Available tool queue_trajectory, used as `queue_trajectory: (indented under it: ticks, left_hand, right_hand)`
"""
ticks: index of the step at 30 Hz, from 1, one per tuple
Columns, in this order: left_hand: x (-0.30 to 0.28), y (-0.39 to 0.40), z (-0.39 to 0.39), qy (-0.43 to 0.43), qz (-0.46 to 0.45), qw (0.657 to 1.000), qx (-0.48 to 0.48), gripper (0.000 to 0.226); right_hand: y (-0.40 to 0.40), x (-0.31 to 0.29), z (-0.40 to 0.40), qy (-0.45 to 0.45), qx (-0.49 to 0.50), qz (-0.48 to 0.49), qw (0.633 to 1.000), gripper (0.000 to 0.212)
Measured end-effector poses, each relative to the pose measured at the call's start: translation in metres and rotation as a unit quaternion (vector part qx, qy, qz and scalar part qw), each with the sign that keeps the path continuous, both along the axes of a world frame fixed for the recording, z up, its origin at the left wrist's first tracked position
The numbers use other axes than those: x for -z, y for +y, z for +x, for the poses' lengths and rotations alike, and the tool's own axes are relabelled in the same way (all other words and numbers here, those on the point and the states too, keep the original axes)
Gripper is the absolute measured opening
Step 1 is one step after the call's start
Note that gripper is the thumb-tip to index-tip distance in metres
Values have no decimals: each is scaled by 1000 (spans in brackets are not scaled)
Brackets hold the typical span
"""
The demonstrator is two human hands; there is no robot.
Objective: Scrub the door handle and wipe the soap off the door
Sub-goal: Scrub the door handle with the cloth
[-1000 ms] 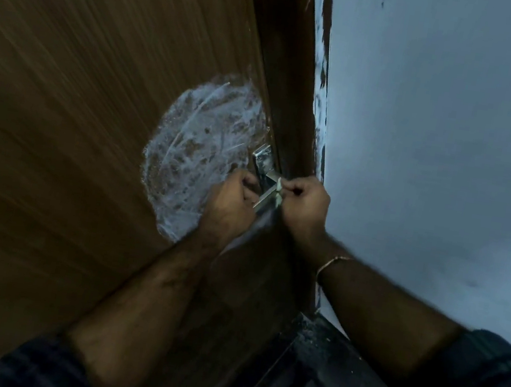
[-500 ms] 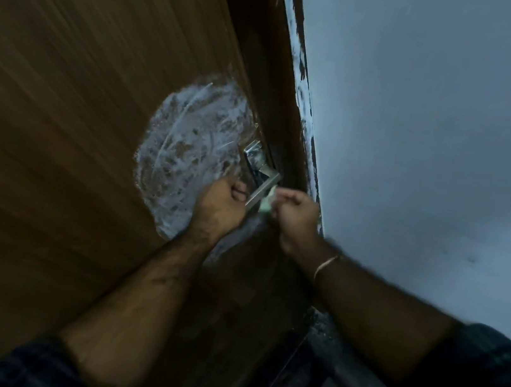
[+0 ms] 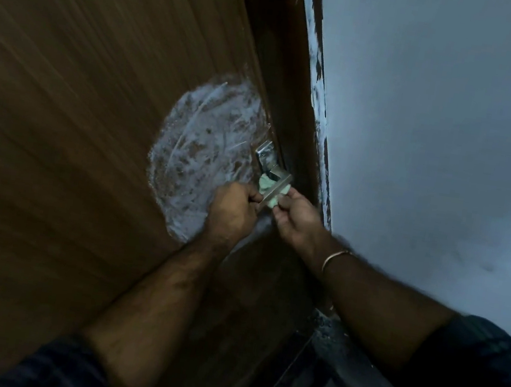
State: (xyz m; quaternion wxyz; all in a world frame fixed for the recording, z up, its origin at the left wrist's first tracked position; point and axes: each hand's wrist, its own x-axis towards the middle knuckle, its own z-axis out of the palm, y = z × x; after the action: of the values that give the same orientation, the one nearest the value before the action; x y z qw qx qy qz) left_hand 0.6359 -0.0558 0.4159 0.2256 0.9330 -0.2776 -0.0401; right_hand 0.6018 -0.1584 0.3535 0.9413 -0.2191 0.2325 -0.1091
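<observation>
A brown wooden door (image 3: 79, 100) fills the left half of the view. A round patch of white soap foam (image 3: 201, 148) covers it beside the metal door handle (image 3: 276, 187). A pale green scrubbing cloth (image 3: 265, 184) is looped behind the lever, showing on both sides of it. My left hand (image 3: 233, 210) grips one end of the cloth just left of the lever. My right hand (image 3: 293, 219) pinches the other end at the lever's right. The handle's plate (image 3: 264, 156) shows above my hands.
The dark door frame (image 3: 292, 92) with smeared white paint runs up beside the handle. A pale blue-grey wall (image 3: 438, 137) fills the right side. A dark floor edge (image 3: 314, 368) lies at the bottom.
Both hands have slid slightly down and right along the lever, and more of the green cloth shows around it. The view shifted a little.
</observation>
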Motion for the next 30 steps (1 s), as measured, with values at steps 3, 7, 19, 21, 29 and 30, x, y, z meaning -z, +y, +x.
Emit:
queue_trajectory:
  ticks: [3, 7, 19, 21, 29, 30]
  left_hand:
    - [0, 1, 0, -11, 0, 1000, 2, 15]
    - [-1, 1, -1, -21, 1, 1000, -6, 16]
    - [-5, -3, 2, 2, 11, 1000, 2, 20]
    - [-5, -3, 2, 8, 22, 1000, 2, 20]
    - [-7, -3, -1, 5, 24, 1000, -16, 19]
    - [-8, -3, -1, 7, 25, 1000, -16, 20]
  right_hand:
    - [9, 0, -12, -14, -39, -23, 999, 42]
    - [-7, -11, -2, -4, 11, -6, 1000, 41]
    - [-20, -13, -20, 150, 212, -553, 792, 17]
    - [-31, -25, -12, 98, 161, -713, 675, 20]
    - [-42, -45, -6, 65, -34, -921, 383, 21]
    - [-46, -48, -8, 65, -48, -922, 379, 21]
